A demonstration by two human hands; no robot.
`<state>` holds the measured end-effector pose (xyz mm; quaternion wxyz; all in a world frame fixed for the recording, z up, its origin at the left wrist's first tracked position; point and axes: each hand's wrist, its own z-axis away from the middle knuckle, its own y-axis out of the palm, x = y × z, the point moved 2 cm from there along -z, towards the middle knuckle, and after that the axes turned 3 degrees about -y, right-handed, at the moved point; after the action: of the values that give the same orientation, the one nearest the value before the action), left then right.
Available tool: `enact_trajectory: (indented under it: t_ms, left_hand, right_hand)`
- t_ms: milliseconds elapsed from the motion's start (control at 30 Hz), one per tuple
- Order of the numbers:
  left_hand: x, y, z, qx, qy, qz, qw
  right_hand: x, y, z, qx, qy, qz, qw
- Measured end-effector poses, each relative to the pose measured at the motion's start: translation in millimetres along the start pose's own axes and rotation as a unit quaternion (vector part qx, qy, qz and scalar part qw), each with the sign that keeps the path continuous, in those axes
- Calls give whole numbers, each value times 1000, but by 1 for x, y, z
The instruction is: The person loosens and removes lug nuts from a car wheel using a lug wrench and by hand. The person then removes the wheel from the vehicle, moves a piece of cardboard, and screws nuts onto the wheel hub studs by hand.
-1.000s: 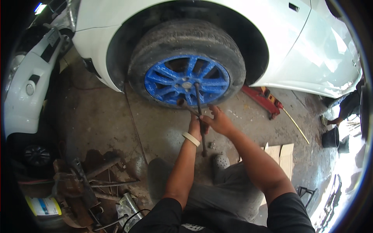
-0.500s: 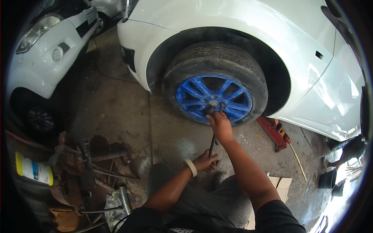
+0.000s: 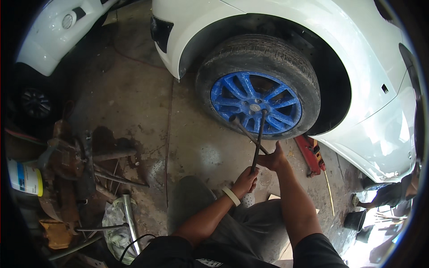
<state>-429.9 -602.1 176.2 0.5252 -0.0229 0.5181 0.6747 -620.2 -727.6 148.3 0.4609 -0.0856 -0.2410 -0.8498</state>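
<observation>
A dark four-way lug wrench (image 3: pixel 258 145) reaches up to a white car's front wheel with blue spokes (image 3: pixel 232 85). The far end of one bar meets the wheel beside the centre cap (image 3: pixel 255 107); whether it sits on a nut is too small to tell. My left hand (image 3: pixel 246 182), with a pale band at the wrist, is closed around that bar's near end. The crossbar slants from an open socket on the left down to my right hand (image 3: pixel 273 159). That hand's thumb is raised and its fingers are spread, right by the crossbar's end.
Under the car, right of the tyre (image 3: pixel 263 53), is a red floor jack (image 3: pixel 309 156). At left stand a rusty metal stand (image 3: pixel 67 165), a white-and-yellow tub (image 3: pixel 24 177) and a metal pipe (image 3: pixel 130 221). A black bucket (image 3: pixel 355 220) and another person's leg (image 3: pixel 377 199) are at right.
My right hand has left the wrench's middle near the hub and dropped to the crossbar's lower right end, fingers opening. The crossbar now shows at a different slant. My view has shifted.
</observation>
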Motion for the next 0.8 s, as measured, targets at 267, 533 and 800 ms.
enact_trajectory:
  t_ms: [267, 533, 800]
  left_hand:
    - [5, -4, -5, 33, -32, 30, 999]
    - [13, -12, -30, -17, 85, -63, 994]
    - [-6, -5, -28, 54, -22, -21, 998]
  right_hand:
    - [12, 24, 45, -117, -298, -279, 905]
    - [-128, 166, 180, 261, -411, 726, 485]
    - [-127, 168, 199, 305, -461, 638, 536]
